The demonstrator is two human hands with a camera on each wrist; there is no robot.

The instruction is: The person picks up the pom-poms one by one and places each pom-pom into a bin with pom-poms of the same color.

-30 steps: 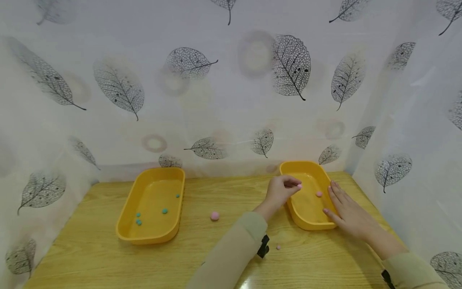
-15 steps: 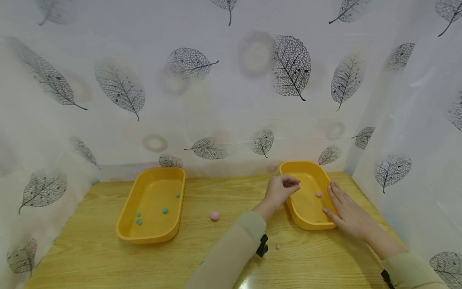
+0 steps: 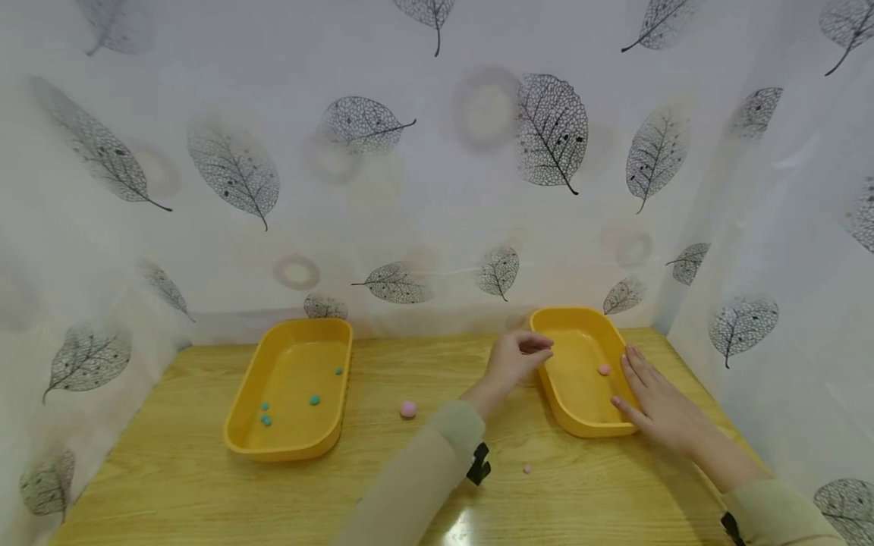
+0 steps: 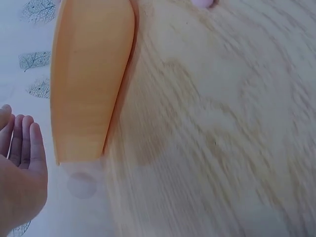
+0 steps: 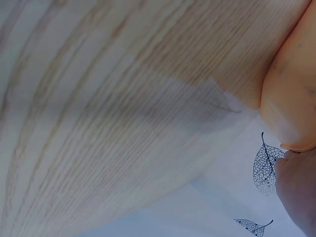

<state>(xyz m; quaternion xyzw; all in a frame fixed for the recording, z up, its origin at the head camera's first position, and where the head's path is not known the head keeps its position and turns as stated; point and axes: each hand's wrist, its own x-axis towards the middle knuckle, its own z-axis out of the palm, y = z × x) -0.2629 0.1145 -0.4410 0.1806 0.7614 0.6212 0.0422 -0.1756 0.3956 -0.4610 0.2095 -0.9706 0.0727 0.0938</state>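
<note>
My left hand [image 3: 514, 362] hovers by the left rim of the right-hand yellow tray [image 3: 576, 428], thumb and fingers close together, no ball visible between them. In the left wrist view, the fingers of the left hand [image 4: 23, 173] look fairly straight; the thumb is partly cut off. My right hand [image 3: 665, 409] rests along that tray's right side, fingers extended. One pink ball [image 3: 604, 370] lies inside this tray. On the table are a larger pink ball [image 3: 407, 409] between the trays and a tiny pink ball [image 3: 526, 469] nearer me.
Another yellow tray [image 3: 288, 455] stands on the left, with several small teal balls, one of them a larger teal ball [image 3: 314, 400]. The wooden table [image 3: 273, 500] ends against a white curtain [image 3: 437, 189] printed with leaves, which also hangs at both sides.
The pink ball pinched in my left hand a second ago is gone from its fingertips; where it landed is not visible. That hand has drawn back left. My right hand has stayed put.
</note>
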